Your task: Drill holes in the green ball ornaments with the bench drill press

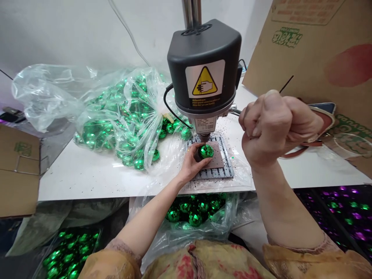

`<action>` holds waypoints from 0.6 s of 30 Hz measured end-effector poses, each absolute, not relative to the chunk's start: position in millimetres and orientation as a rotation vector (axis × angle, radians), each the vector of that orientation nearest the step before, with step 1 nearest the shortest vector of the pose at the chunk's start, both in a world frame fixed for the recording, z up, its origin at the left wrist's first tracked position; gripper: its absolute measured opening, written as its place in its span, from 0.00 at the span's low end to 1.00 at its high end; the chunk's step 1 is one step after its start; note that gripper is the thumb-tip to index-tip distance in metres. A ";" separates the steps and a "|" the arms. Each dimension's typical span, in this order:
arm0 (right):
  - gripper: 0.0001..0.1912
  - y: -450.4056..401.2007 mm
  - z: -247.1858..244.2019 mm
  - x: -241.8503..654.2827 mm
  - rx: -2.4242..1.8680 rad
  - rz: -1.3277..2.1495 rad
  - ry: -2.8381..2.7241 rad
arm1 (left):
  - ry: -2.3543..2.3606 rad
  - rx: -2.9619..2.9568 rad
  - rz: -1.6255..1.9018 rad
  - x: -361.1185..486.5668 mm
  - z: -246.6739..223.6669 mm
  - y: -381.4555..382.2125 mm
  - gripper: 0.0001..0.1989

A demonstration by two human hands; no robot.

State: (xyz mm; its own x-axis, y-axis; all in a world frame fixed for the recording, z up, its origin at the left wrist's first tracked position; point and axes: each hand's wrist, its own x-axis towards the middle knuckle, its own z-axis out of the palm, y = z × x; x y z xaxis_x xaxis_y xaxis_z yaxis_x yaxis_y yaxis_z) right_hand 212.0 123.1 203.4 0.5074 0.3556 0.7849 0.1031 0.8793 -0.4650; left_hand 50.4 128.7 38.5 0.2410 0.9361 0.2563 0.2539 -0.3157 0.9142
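A person's left hand [190, 164], thumb and fingers curved, holds a shiny green ball [207, 151] on a brown board [218, 160], under a black drill [205, 58]. The right hand [269, 124], a tight fist, grips the drill's metal handle [235, 111]. To the left, similar balls fill a clear bag [49, 93].

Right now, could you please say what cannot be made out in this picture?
Head view: the end of the lever, hidden by the right hand.
Head view: the underside of the green ball, turned away.
Head view: the top of the metal column, cut off by the upper edge.
Head view: the print on the lower label, too small.
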 end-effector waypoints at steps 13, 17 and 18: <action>0.30 120.2 187.4 216.9 -0.441 0.053 -1.110 | 1.093 1.760 1.119 49.6 33.3 129.8 0.29; 0.27 123.6 181.1 218.3 -0.366 0.000 -1.127 | 1.083 1.762 1.121 49.2 31.0 130.3 0.29; 0.27 125.0 180.6 218.1 -0.340 -0.014 -1.124 | 1.085 1.765 1.122 49.1 30.8 130.4 0.29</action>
